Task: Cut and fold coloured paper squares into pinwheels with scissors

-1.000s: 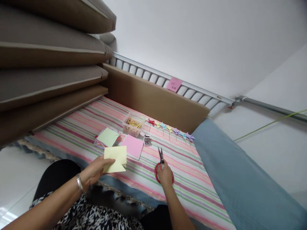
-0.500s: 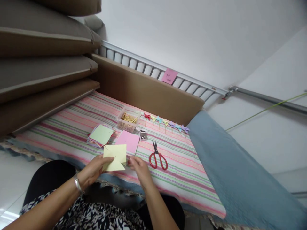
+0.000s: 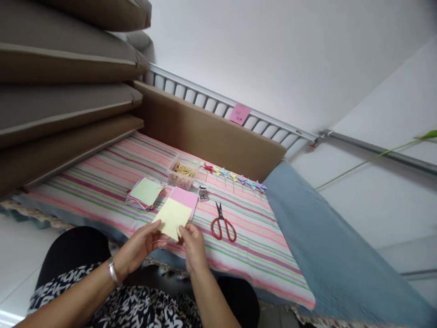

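Observation:
Between my two hands is a pale yellow paper square (image 3: pixel 173 215) with a slit at its near edge. My left hand (image 3: pixel 141 243) pinches its left side, and my right hand (image 3: pixel 193 242) pinches the near right corner. Behind it lies a pink paper stack (image 3: pixel 186 197), partly covered by the yellow sheet. To the left is a pile of cut paper squares (image 3: pixel 146 192), pale green on top. Scissors with red handles (image 3: pixel 223 224) rest open-bladed on the striped cloth, right of my right hand.
A clear plastic box (image 3: pixel 183 171) holds many thin golden sticks. Beside it stands a small container of pins (image 3: pixel 203 193). Several paper pinwheels (image 3: pixel 233 176) line the back, near a brown board (image 3: pixel 211 132). Stacked cushions (image 3: pixel 68 105) rise at the left.
The yellow paper has turned and moved slightly right, over the pink stack. My right hand has moved left and taken hold of its corner. The view has shifted a little.

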{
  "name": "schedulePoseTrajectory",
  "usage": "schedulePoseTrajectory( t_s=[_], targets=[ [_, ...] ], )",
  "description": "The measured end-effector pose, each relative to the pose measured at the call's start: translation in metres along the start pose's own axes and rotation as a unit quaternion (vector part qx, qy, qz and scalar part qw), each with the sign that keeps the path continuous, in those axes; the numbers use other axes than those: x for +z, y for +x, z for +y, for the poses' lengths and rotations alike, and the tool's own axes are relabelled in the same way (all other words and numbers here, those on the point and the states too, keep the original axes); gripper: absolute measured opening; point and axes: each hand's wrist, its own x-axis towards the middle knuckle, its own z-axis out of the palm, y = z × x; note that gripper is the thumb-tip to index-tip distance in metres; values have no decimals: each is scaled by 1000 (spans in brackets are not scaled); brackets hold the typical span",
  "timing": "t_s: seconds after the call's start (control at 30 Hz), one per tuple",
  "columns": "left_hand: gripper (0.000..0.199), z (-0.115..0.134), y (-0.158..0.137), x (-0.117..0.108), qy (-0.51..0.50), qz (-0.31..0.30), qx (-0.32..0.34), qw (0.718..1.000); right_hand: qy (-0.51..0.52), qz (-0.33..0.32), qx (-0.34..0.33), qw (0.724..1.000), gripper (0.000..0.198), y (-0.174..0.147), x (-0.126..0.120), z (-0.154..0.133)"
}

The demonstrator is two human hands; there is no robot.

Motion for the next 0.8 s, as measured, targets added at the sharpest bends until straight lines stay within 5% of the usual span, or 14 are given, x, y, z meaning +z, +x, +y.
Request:
schedulePoseTrajectory(
  t_s=[0.23,0.4,0.5,0.63,0.8],
  targets=[
    [35,-5,-10,8,69,69,13,995,-158,51,-130,977,17,-4,-19,-21],
    [34,-10,-20,26,40,31,54,997,-504,42,-302,808,13,-16,-8,-26],
    [18,-11,-16,29,-17,-21,44,999,-556,11,-334,761,10,-23,2,-19],
    [14,-13,-7,22,-61,11,21,998,-537,-28,-370,757,10,-29,6,-13],
    [17,-14,-3,18,-69,78,47,993,-483,-45,-379,788,28,-36,-2,-12]
  ],
)
